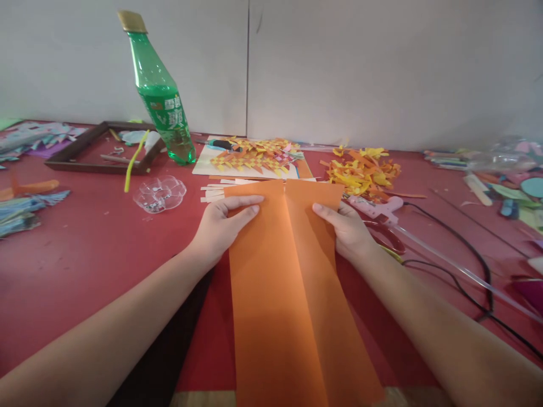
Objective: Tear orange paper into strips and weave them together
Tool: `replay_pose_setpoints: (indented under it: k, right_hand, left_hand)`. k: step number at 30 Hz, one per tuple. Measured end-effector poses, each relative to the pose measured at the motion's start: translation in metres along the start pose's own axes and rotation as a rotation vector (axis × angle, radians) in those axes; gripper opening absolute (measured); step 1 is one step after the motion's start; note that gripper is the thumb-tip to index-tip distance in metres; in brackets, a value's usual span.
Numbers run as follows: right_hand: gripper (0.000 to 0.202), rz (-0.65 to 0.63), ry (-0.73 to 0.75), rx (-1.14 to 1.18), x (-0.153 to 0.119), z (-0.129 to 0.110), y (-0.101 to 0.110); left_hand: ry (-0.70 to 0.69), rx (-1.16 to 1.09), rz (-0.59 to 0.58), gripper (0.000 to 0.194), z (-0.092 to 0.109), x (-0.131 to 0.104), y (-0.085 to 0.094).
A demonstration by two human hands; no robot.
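A large orange sheet of paper [267,294] with a lengthwise crease down its middle is held up before me. My left hand [224,223] pinches its left edge near the far end, thumb and forefinger lying on the face. On the opposite edge, my right hand [345,226] grips the sheet with its thumb on top and the other fingers behind, mostly hidden. A small notch shows at the far end of the crease. Beyond the sheet, cut pale paper strips [212,192] stick out on the left.
A green bottle [163,107] stands behind a clear flower-shaped dish [160,195], beside a dark frame [63,161]. Farther back lie a woven orange-yellow piece [254,161] and a heap of paper scraps [360,172]. A pink glue gun [377,209] with its black cord and red-handled scissors [386,234] lie right.
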State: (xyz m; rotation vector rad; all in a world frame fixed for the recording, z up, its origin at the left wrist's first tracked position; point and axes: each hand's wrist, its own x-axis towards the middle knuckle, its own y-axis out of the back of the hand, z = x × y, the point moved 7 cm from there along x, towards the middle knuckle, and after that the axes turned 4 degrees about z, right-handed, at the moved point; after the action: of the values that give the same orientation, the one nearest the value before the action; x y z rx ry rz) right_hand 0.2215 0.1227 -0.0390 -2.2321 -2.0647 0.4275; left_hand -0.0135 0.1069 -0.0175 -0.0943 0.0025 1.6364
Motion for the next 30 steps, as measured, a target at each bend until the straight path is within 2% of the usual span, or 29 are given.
replay_pose_setpoints:
  k: [10,20,24,26,30]
  right_hand:
    - [0.031,0.023,-0.003,0.004,0.0004,0.0006,0.0009]
    - [0.031,0.038,0.038,0.036,0.0011,-0.0022,-0.0006]
    - [0.033,-0.019,0.022,0.039,0.0009,-0.003,-0.0047]
    - [0.036,-0.039,-0.012,0.027,0.0006,-0.0011,-0.0055]
    - [0.036,0.003,-0.054,-0.022,0.0003,0.0021,-0.0017]
  left_hand:
    - [0.003,0.016,0.038,0.024,-0.0006,0.0012,0.0024]
    - [0.046,-0.029,0.061,0.031,-0.0043,0.0016,0.0049]
    - [-0.043,0.024,0.03,0.037,-0.0004,0.0029,0.005]
    - [-0.096,0.065,0.053,0.038,0.0018,0.0033,0.0072]
    - [-0.132,0.093,0.093,0.037,0.004,0.0031,0.0096]
